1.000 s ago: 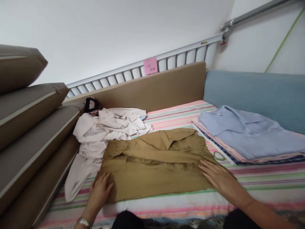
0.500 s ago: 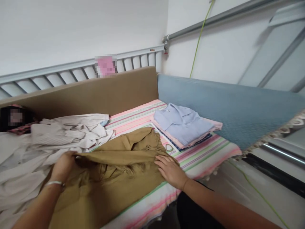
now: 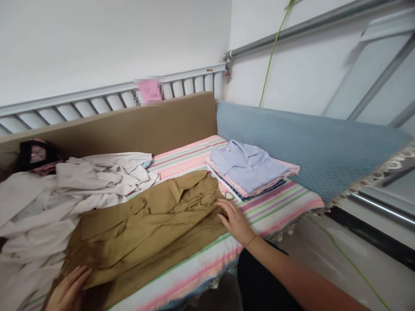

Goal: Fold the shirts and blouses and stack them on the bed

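Observation:
A pair of olive-brown trousers lies spread across the striped bed cover, its gathered waistband to the right and some wrinkles along its length. Low on the left, my left hand rests on the trouser cloth with its fingers stretched out, partly cut off by the frame's lower edge. At the waistband end my right hand touches the cloth, fingers extended and apart from the thumb. Just past that hand sits a small loop-shaped band.
Folded shirts, a light blue one on top, lie at the right. Rumpled pale clothes fill the left side. A brown padded board and a blue padded board border the bed. A green cord hangs down the wall.
My left hand has let go of the raised trouser edge and moved down toward the lower left. That fold of cloth now lies down. My right hand stays at the waistband.

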Demonstrator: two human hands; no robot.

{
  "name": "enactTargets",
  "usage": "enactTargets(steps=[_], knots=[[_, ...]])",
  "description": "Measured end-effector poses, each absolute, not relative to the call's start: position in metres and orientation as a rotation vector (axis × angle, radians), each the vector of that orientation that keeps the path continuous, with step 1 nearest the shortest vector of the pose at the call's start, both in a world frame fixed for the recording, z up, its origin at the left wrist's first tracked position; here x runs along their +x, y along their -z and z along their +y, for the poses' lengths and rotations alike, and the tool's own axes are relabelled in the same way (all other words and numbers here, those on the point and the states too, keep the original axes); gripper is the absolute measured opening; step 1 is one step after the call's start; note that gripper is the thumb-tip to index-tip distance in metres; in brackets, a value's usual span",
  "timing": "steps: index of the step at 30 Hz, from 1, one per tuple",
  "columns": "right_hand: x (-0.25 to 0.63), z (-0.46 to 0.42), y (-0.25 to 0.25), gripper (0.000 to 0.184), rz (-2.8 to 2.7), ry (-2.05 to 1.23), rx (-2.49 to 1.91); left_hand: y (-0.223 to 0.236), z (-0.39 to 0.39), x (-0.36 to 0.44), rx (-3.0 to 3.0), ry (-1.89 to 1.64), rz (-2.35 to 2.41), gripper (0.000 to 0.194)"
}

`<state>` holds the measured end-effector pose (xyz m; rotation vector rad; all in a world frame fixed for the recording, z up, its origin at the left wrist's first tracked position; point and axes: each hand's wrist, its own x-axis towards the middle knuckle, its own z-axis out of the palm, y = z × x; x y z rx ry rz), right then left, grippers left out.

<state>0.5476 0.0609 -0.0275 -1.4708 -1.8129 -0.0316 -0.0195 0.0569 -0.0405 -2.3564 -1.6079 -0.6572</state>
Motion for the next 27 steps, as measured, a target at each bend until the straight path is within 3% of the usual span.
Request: enactTargets(steps=[2,5,9,13,18,27], knots=[[0.544,0.065,0.021,0.045,-1.863,0.074,-1.513,0.054,0.054,-0.024,-2.377,0.671,-1.567,0.044],[0.536,0.068,0.007,0.033,-1.979,0.119,-1.575,0.037,0.055,-0.012,-2.342,0.675,-1.554,0.034],[0.533,0.058,-0.004,0.02,-1.997,0.179,-1.591,0.003,0.055,0.002,-2.261,0.766,-1.567,0.034],[0.538,0.039,0.007,0.019,-2.049,0.254,-1.635,0.013,0.044,-0.004,-2.252,0.812,-1.602,0.03],[0.543,0.038,0.019,0.02,-2.138,0.282,-1.643,0.035,0.032,-0.004,-2.313,0.701,-1.648,0.031],[0.559,0.033,0.024,0.026,-2.255,0.349,-1.442,0.008,0.001,0.018,-2.17,0.309,-2.012,0.034]])
